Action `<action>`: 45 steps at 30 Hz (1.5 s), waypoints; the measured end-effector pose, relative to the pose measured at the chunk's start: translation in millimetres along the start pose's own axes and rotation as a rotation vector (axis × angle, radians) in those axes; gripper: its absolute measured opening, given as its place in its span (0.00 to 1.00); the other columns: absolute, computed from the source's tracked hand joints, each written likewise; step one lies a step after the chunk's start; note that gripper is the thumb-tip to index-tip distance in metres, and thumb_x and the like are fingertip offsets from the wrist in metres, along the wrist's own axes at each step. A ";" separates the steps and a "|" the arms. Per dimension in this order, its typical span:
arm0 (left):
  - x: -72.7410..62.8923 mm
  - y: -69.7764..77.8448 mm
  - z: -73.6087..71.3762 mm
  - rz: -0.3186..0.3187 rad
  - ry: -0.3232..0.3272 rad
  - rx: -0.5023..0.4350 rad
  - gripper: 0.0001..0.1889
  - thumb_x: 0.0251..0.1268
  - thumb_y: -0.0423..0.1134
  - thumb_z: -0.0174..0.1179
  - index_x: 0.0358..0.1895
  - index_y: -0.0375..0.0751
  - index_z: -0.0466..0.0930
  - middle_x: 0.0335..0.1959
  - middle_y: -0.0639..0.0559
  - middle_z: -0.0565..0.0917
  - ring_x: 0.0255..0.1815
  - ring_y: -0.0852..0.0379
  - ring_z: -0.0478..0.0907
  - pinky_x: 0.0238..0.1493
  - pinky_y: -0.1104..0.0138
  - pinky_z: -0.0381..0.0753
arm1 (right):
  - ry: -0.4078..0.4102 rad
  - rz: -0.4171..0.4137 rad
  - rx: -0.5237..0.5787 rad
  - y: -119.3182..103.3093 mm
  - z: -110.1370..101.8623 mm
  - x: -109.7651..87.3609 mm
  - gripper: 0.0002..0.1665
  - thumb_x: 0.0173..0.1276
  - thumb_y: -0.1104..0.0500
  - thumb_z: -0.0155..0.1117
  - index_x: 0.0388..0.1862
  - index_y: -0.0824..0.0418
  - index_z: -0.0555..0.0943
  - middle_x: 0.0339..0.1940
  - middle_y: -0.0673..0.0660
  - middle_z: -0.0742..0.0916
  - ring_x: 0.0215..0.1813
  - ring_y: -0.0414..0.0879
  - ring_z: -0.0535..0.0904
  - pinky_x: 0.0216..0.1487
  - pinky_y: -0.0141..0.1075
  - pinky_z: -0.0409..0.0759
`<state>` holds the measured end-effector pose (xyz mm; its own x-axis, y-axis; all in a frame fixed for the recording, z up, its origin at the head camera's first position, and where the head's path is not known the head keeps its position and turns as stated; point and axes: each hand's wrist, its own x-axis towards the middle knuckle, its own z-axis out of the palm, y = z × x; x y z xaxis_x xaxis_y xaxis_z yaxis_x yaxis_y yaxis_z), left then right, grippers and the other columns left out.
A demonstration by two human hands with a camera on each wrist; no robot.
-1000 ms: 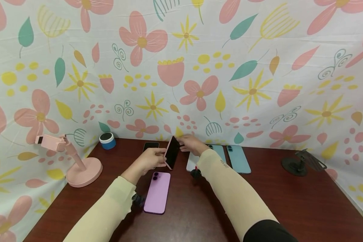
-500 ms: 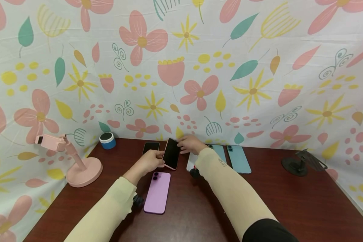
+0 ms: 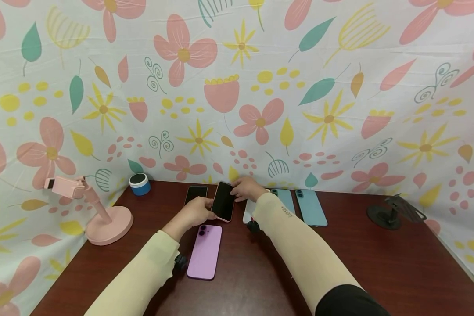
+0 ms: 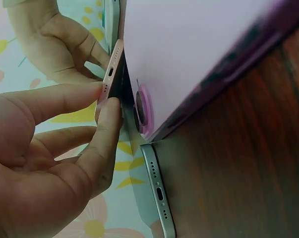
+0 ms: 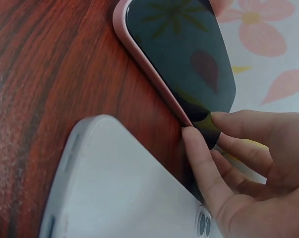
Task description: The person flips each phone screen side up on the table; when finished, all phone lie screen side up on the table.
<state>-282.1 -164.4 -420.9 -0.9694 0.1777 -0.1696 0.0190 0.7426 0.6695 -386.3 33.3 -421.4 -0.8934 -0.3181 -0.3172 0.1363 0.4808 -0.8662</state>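
- Desk (image 3: 276, 272): reddish brown, streaked with darker grain
- Pink-framed phone (image 3: 223, 204): rose-pink rim, glossy black screen
- Lilac phone (image 3: 204, 252): plain lilac back, deeper purple rim, dark lenses
- Dark-faced phone (image 3: 195, 192), near the back edge: black screen, silvery rim
- White phone (image 3: 249, 211): plain white back
- 2 pale blue phones (image 3: 312, 208) along the back edge: unpatterned
- Jar (image 3: 140, 184), back left corner: blue sides, white rim, black top
- Stand by the left edge (image 3: 108, 226): all pink
- Stand near the right edge (image 3: 385, 217): black
- Backdrop cloth (image 3: 237, 87): white, printed with pink flowers, yellow bursts, teal leaves
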 end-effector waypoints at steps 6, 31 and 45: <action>1.8 -0.8 3.3 -0.031 0.002 0.087 0.35 0.68 0.37 0.72 0.78 0.35 0.73 0.67 0.37 0.85 0.72 0.39 0.80 0.70 0.46 0.81 | 0.013 -0.016 -0.060 -1.1 2.2 0.0 0.30 0.78 0.68 0.63 0.77 0.70 0.73 0.75 0.71 0.77 0.69 0.64 0.80 0.63 0.47 0.88; 4.3 -0.9 -5.8 0.033 -0.045 0.210 0.34 0.67 0.41 0.74 0.74 0.33 0.76 0.60 0.40 0.89 0.63 0.43 0.86 0.64 0.50 0.85 | -0.007 -0.075 -0.283 -7.7 -4.3 0.4 0.31 0.85 0.58 0.57 0.81 0.67 0.70 0.76 0.69 0.79 0.56 0.59 0.88 0.53 0.42 0.91; 8.7 28.2 4.9 0.148 -0.086 0.082 0.37 0.71 0.47 0.72 0.80 0.43 0.71 0.69 0.43 0.84 0.69 0.44 0.82 0.67 0.50 0.82 | 0.011 -0.074 -0.384 -10.8 -52.9 -11.8 0.27 0.85 0.53 0.56 0.74 0.68 0.78 0.71 0.69 0.82 0.53 0.57 0.92 0.58 0.45 0.90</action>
<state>-288.8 -138.8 -407.0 -0.9302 0.3404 -0.1372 0.1827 0.7536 0.6314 -399.9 75.0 -387.9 -0.8995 -0.3559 -0.2536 -0.0969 0.7283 -0.6784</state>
